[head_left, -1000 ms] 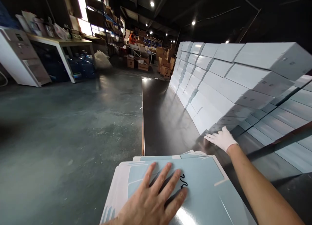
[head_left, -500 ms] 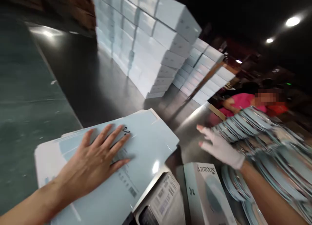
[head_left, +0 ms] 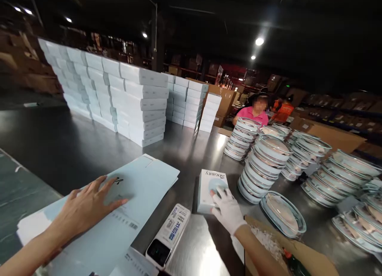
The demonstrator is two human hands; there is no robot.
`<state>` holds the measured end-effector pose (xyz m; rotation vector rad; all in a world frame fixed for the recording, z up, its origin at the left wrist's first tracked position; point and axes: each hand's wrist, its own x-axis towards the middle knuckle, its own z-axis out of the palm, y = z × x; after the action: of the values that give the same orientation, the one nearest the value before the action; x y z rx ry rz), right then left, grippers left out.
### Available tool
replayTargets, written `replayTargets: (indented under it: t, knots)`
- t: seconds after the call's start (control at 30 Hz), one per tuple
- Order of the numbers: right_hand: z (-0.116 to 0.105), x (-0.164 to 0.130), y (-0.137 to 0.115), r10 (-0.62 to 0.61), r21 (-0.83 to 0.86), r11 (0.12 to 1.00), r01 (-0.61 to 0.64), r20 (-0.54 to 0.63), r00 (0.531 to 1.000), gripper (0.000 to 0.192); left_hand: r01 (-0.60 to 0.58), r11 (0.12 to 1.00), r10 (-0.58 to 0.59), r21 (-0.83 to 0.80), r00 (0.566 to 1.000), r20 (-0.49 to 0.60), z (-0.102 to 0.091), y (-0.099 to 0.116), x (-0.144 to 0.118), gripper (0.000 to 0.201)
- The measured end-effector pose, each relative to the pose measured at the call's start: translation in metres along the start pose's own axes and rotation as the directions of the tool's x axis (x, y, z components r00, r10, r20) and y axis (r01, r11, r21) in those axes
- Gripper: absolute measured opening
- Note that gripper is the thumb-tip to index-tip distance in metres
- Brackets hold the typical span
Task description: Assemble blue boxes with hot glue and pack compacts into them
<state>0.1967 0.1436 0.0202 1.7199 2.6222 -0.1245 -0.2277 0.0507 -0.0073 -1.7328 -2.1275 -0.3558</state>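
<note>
My bare left hand (head_left: 85, 206) lies flat with spread fingers on a stack of light-blue flattened cartons (head_left: 143, 192) at the lower left. A white fingerless glove covers my right hand (head_left: 228, 208). Its fingers are apart and touch the front of a small white-and-blue box (head_left: 205, 188) with "beauty" printed on it. Between the two hands sits a white device (head_left: 168, 236) with a dark display and a printed label. Just right of the gloved hand, a round clear-wrapped package (head_left: 283, 214) rests on the metal table.
Stacked white boxes (head_left: 125, 96) form a wall along the back left of the metal table (head_left: 179, 156). Tall stacks of round packages (head_left: 265, 168) fill the right side. An open carton (head_left: 310, 252) holds white scraps and a green-and-red tool. Across the table is a person in pink (head_left: 253, 114).
The view has levelled and swung right. My right hand has gone from the air beside the round packages to the small box. My left hand stays on the flattened cartons.
</note>
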Motion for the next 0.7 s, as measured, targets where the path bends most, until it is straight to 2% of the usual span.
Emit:
replayTargets:
  t: [0.17,0.3,0.4,0.53,0.57,0.6,0.63,0.7]
  knots:
    - [0.006,0.065,-0.018,0.057,0.064,0.997,-0.050,-0.113,0.992,0.056,0.061,0.991,-0.051,0.116,0.995,-0.085,-0.017,0.014,0.019,0.053]
    - [-0.009,0.086,-0.028,0.090,0.160,0.985,-0.064,-0.156,0.984,0.063,0.106,0.979,-0.080,0.172,0.985,-0.154,-0.028,0.021,0.028,0.056]
    - [-0.037,0.065,-0.029,0.088,0.261,0.965,-0.025,-0.233,0.969,0.059,0.138,0.977,-0.108,0.164,0.978,-0.178,-0.035,0.022,0.033,0.061]
    - [-0.081,-0.009,-0.027,0.012,0.358,0.926,0.124,-0.357,0.934,0.035,0.197,0.976,-0.178,0.089,0.966,-0.189,-0.058,0.018,0.041,0.066]
    - [-0.088,-0.032,-0.029,0.015,0.352,0.925,0.146,-0.418,0.908,0.031,0.212,0.975,-0.196,0.063,0.962,-0.192,-0.068,0.018,0.042,0.068]
    - [-0.093,-0.053,-0.033,0.020,0.311,0.936,0.167,-0.519,0.855,0.027,0.228,0.973,-0.216,0.039,0.957,-0.196,-0.079,0.020,0.042,0.070]
    - [-0.095,-0.074,-0.037,0.010,0.225,0.957,0.182,-0.654,0.757,0.025,0.215,0.977,-0.210,0.004,0.956,-0.206,-0.089,0.024,0.041,0.071]
    - [-0.089,-0.107,-0.050,-0.090,-0.024,0.989,0.145,-0.877,0.471,0.026,0.099,0.991,-0.117,-0.086,0.964,-0.241,-0.107,0.040,0.029,0.067]
